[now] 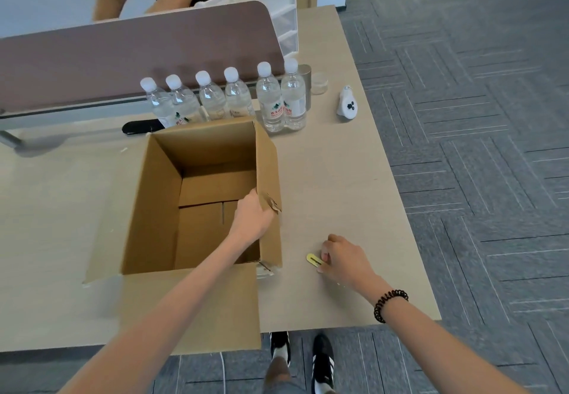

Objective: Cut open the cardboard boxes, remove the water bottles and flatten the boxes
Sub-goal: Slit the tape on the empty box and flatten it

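Note:
An open brown cardboard box (160, 196) stands on the beige table, empty inside, its near flap folded out over the table's front edge. My left hand (252, 218) grips the box's right wall at its top rim. To the right, my right hand (341, 258) rests on the table, its fingers closed on a small yellow box cutter (314, 260) that lies flat. Several clear water bottles (271, 101) with white caps stand in a row behind the box.
A brown desk divider (129, 52) runs along the back, with a white drawer unit (284, 15) at its right end. A white device (347, 105), a small jar (319, 83) and a metal cylinder (306, 76) sit near the bottles. Another person stands beyond the divider. Carpet lies to the right.

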Demonstrator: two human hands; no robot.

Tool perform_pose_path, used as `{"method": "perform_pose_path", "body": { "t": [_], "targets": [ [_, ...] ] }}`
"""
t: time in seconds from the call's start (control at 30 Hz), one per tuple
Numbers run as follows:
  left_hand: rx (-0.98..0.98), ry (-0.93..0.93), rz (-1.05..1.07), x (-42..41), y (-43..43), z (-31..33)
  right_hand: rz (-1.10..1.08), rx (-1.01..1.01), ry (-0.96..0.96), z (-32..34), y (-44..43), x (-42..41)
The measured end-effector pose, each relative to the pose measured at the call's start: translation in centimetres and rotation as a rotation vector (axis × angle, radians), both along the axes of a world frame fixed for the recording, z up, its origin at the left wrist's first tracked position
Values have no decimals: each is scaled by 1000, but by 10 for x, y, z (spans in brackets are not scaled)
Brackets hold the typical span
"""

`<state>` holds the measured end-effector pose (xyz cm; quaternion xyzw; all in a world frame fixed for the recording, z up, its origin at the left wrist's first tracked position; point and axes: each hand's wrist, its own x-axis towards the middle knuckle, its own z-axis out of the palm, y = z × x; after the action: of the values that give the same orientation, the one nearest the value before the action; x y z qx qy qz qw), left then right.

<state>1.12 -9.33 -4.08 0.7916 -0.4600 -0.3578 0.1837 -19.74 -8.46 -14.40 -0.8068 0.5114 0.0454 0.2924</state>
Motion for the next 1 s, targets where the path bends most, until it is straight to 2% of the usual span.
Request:
{"method": "perform_pose_path", "body": {
  "t": [0.1,0.23,0.37,0.5,0.63,0.77,0.93,1.0],
  "targets": [
    [76,-15,133,-1,2,-2,-1,-34,-12,0,-4,5],
    [106,-161,80,1,3,4,-150,3,-80,8,-12,8],
    [93,-138,65,10,8,18,-369,69,-322,22,-26,12],
    [67,0,94,30,15,47,-366,160,-480,47,-49,27],
    [1,267,247,52,23,86,-451,316,-671,76,-64,48],
    [-64,496,378,72,35,122,-391,427,-735,100,-70,65],
    [-85,706,394,100,53,144,-393,400,-711,120,-72,86],
    [-107,758,393,113,65,154,-445,440,-782,126,-69,97]
  ]
}}
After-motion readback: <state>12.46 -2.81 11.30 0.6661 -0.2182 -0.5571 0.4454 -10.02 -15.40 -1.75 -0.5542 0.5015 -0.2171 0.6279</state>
